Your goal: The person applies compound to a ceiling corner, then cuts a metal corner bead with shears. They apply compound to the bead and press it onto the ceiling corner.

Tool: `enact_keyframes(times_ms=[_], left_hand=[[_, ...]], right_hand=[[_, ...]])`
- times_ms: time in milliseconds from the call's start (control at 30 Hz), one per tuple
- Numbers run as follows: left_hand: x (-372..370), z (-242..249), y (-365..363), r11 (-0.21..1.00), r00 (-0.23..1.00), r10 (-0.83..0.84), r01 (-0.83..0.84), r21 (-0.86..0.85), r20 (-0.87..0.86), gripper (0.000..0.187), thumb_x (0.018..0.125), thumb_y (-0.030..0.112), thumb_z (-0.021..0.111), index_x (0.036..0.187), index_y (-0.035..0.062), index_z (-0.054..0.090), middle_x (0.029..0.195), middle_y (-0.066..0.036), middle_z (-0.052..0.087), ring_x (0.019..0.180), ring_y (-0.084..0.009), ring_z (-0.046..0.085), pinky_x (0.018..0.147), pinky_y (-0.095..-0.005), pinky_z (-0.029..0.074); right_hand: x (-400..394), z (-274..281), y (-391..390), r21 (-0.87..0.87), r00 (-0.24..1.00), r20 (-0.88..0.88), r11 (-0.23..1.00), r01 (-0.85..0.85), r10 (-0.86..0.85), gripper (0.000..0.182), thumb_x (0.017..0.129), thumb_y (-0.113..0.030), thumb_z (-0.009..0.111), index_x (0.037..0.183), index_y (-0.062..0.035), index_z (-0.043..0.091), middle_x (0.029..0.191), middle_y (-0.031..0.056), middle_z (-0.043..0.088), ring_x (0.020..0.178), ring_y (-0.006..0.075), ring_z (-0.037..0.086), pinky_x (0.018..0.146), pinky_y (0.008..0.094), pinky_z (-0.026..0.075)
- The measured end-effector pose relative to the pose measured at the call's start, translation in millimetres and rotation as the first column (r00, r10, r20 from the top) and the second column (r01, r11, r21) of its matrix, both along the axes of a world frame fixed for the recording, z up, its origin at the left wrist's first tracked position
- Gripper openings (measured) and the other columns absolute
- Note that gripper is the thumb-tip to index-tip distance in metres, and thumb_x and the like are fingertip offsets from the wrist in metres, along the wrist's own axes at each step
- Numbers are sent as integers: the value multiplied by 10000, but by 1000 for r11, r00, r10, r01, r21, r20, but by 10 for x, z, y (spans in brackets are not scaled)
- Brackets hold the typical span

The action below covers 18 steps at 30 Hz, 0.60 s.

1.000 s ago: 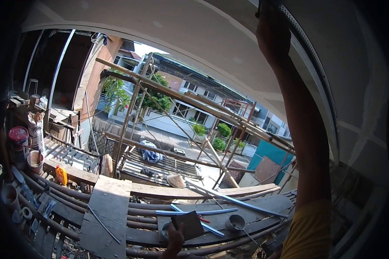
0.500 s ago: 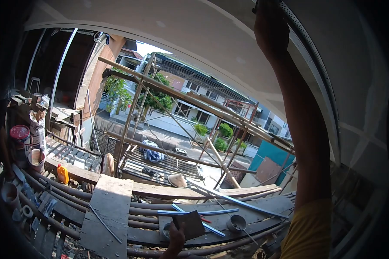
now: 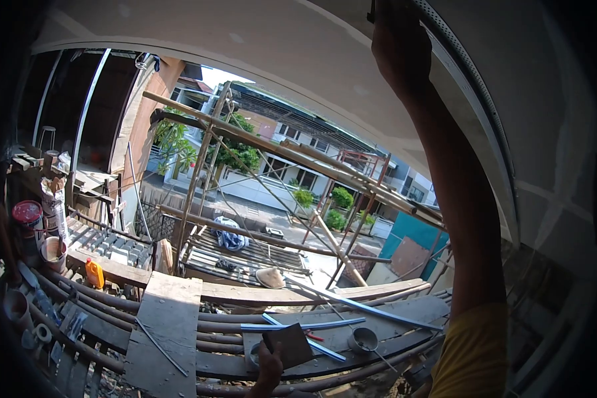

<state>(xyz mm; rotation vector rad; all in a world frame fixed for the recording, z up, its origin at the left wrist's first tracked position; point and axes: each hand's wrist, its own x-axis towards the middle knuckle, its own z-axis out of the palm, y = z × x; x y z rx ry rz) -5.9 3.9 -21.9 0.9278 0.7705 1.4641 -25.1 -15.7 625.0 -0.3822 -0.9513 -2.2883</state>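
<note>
Low in the view, my left hand (image 3: 270, 365) is closed on the edge of a dark, flat square plate (image 3: 289, 347), held over the planks. High up, my right hand (image 3: 404, 56) reaches to the ceiling edge beside a perforated metal strip (image 3: 444, 33). Its fingers are bent round something; only a small dark corner (image 3: 371, 12) shows past them, and I cannot tell what it is. Pale joint bands run across the ceiling panel (image 3: 278, 60).
Planks (image 3: 162, 325) and poles form the platform below. On it lie metal channels (image 3: 365, 302), a pot (image 3: 363, 339) and red-handled pliers (image 3: 314, 335). Buckets (image 3: 28, 213) and a yellow bottle (image 3: 94, 273) stand at left. Bamboo scaffolding (image 3: 298, 159) crosses ahead.
My raised right hand has shifted a little left in view along the ceiling edge. The whole scene has also drifted slightly left. My left hand still grips the plate.
</note>
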Motion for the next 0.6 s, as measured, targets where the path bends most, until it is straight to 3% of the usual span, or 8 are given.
enact_keyframes(times_ms=[67,100,200,400,600], left_hand=[[5,-9,-15,1000,1000,-10,10,11,-22,333,947,146,592,1205,-43,499,1071,-159,616,976,-240,591,868,-352,471],[5,5,-27,1000,1000,-14,14,11,-25,333,947,146,592,1205,-43,499,1071,-159,616,976,-240,591,868,-352,471],[16,14,-40,1000,1000,0,0,10,-2,322,951,146,587,1200,-39,501,1074,-157,616,971,-234,592,868,-354,469],[118,-116,30,999,1000,-12,12,37,16,299,950,154,590,1175,-28,511,1070,-147,618,960,-224,590,866,-354,466],[117,-71,7,1000,1000,-13,13,15,-16,321,947,158,592,1192,-28,500,1083,-148,613,970,-226,588,868,-353,466]], right_hand=[[279,-23,-38,-45,995,92,998,-32,36,410,855,-36,556,1257,-2,485,1052,170,580,993,279,602,602,352,563],[497,85,10,-12,997,64,999,-32,33,467,854,-26,547,1311,-4,455,1079,167,579,1013,278,598,603,342,567],[962,84,-84,-50,999,-48,999,1,-3,433,870,-22,524,1299,-23,466,1141,147,585,1031,306,594,703,392,565],[1437,138,-112,-45,993,-117,999,28,-33,368,892,-27,508,1260,-24,487,1166,161,589,1057,325,596,834,408,536],[1510,211,-120,-69,986,-162,997,34,-45,337,899,-50,517,1234,-15,509,1106,155,601,997,333,601,852,438,509]])
